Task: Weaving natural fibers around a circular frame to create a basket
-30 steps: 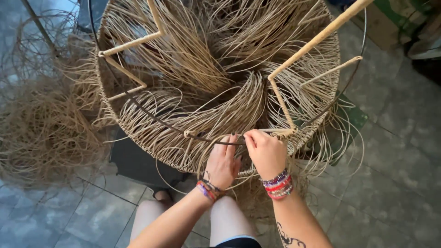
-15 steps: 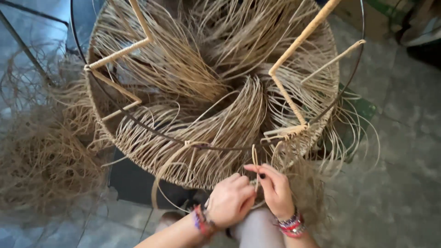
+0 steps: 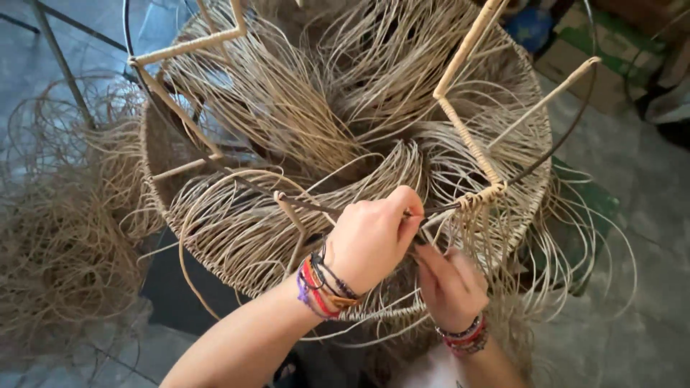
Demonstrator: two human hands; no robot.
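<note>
Underfoot, a grey stone floor (image 3: 647, 316) with dull, patchy tiles. On the left, a big loose heap of thin tan straw strands (image 3: 57, 237), all curly and tangled, lying right on the floor. In the middle, a large round woven frame (image 3: 237, 237), with long strands hanging off its edge; underside hidden, so cannot tell how it stands. Just beside its right side, something flat and green (image 3: 589, 208) down low. Far up in the right corner, a brown cardboard box (image 3: 611, 61) with green on it, well apart from the heap.
</note>
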